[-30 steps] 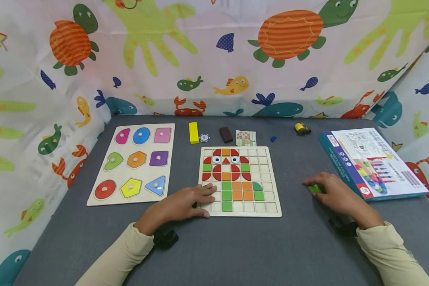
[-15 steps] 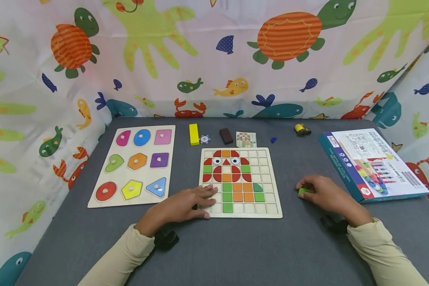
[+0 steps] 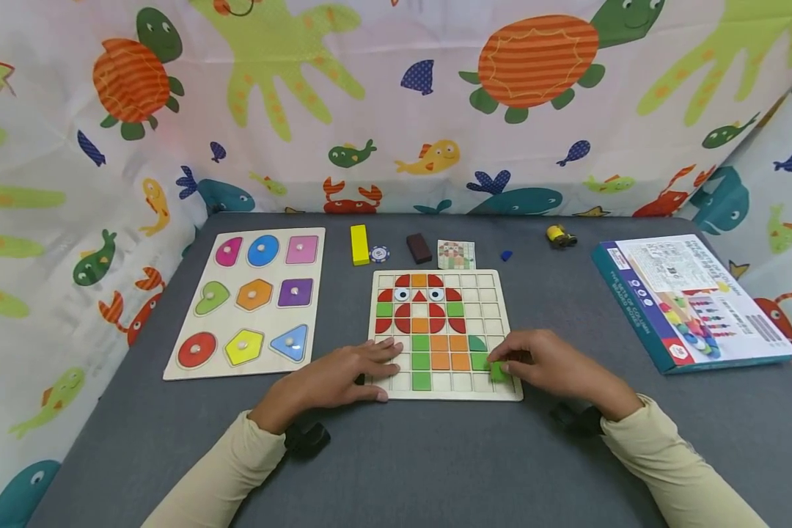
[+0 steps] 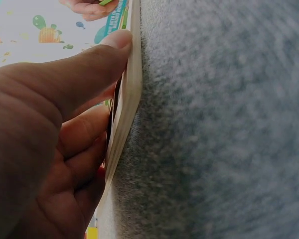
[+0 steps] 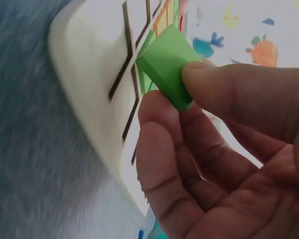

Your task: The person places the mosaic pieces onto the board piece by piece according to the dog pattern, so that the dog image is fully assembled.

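Observation:
A wooden grid board (image 3: 462, 392) lies on the grey table, its cells partly filled with red, green and orange tiles that make an owl-like picture. My left hand (image 3: 346, 372) rests on the board's lower left corner with fingers extended, and in the left wrist view its thumb (image 4: 117, 40) lies along the board's edge. Over the lower right cells, my right hand (image 3: 561, 370) pinches a green square tile (image 5: 167, 59) between thumb and fingertips. That tile is tilted close above the board, beside a green tile set in the grid.
Left of the grid stands a shape puzzle board (image 3: 264, 326) with knobbed pieces. Behind it are a yellow block (image 3: 359, 245), a poker chip (image 3: 379, 254), a dark brown block (image 3: 419, 248), a picture card (image 3: 456, 254), a small blue piece (image 3: 506, 255) and a toy (image 3: 559, 236). A box (image 3: 693, 301) lies at right.
My right hand has carried the green tile leftward from the table near the box to the board's lower right. The left hand has stayed in place.

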A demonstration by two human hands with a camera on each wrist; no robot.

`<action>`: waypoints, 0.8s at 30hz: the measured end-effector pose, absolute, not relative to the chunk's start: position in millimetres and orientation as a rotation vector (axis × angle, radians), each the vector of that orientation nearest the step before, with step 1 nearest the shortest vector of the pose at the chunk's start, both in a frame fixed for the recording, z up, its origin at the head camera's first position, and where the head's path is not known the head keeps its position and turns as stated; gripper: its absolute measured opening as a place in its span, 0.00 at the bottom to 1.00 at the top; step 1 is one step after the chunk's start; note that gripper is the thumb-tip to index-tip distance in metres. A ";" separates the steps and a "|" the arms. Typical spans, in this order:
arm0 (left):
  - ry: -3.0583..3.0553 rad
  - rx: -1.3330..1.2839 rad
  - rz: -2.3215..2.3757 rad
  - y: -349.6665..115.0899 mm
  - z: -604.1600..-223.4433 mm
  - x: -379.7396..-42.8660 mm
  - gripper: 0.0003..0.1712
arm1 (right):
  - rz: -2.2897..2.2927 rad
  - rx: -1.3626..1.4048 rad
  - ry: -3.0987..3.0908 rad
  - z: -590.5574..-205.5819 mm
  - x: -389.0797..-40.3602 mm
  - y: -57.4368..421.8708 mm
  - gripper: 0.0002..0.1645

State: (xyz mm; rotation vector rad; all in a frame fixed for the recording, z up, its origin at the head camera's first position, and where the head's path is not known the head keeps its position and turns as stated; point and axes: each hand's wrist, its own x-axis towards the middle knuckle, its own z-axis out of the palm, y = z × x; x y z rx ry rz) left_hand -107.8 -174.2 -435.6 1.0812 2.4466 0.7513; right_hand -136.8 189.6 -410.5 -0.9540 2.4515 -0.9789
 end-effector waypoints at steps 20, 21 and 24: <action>2.452 1.051 0.763 -177.4 -439.0 -106.3 0.31 | -1.014 -0.928 2.374 -420.9 -146.7 163.3 0.09; 2.451 1.058 0.766 -176.6 -439.2 -106.7 0.31 | -1.019 -0.903 2.397 -419.3 -151.8 165.8 0.09; 2.457 1.061 0.777 -174.9 -438.7 -107.5 0.31 | -1.014 -0.818 2.493 -414.3 -173.3 174.4 0.09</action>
